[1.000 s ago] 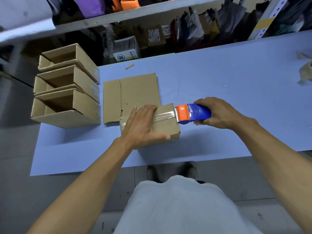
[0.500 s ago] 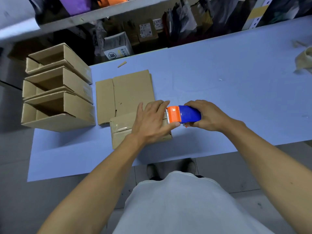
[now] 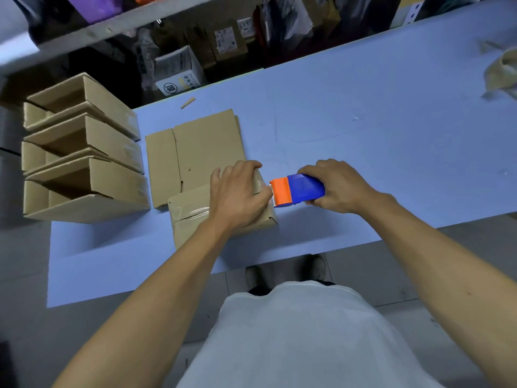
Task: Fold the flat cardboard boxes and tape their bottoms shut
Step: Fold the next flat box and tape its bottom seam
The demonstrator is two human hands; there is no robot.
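The folded box [image 3: 223, 217] lies bottom-up near the front edge of the blue surface [image 3: 363, 130], overlapping the near corner of the flat cardboard blanks [image 3: 195, 147] stacked just behind it. A strip of clear tape [image 3: 193, 212] runs along its centre seam toward the right edge. The left hand [image 3: 237, 197] rests on top of the box at that right end, its fingers [image 3: 246, 166] curled over the far edge and its thumb reaching toward the tape at the corner. The right hand [image 3: 335, 186] is wrapped tightly round the blue body of the tape dispenser [image 3: 298, 190], whose orange cutter head sits just off the box's right edge, touching or nearly touching the thumb.

By my judgement the seam strip is laid and the step in hand is ending it: cutting the tape at the edge. The next move calls for the box to be held firm while the dispenser tilts to tear the tape against its blade, then the loose end smoothed down the side wall.

Three finished boxes [image 3: 84, 152] stand open in a row at the surface's left end.
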